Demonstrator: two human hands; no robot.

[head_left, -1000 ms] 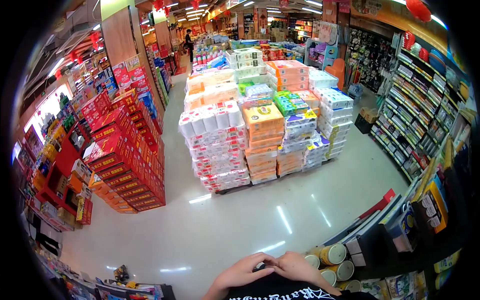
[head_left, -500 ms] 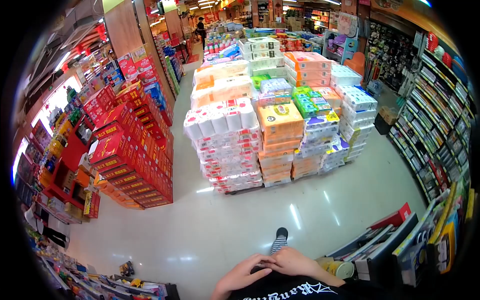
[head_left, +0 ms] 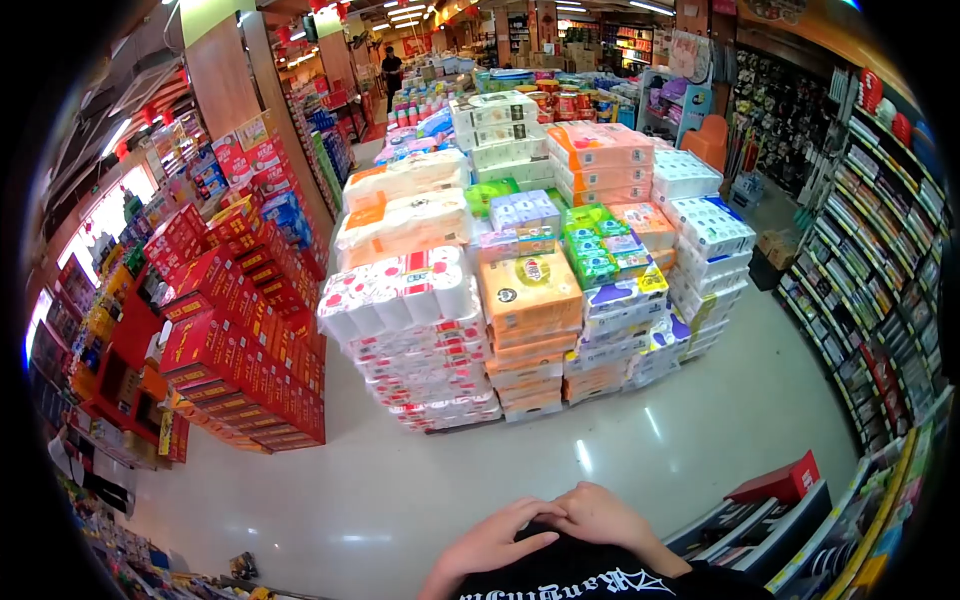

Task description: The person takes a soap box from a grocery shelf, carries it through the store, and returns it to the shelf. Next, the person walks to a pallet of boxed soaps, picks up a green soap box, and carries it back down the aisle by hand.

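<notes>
My left hand and my right hand are clasped together in front of my black shirt, which has white lettering. The left fingers lie over the right fingers, with the left thumb stretched out below them. The right fingers bend inward under the left ones, and their tips are hidden. No separate object shows between the hands. Ahead stands a large block of stacked paper packs, nearest of them the white and red toilet roll packs and an orange tissue pack. My hands are well apart from these stacks.
Red cartons are piled on the left. Tall shelving lines the right, and a low rack stands close by at lower right. A person in dark clothes stands far back. Glossy floor runs between the stacks and me.
The paper stacks and red cartons appear nearer and further left in view. My foot, seen before below the stacks, is out of sight. The hands stay clasped.
</notes>
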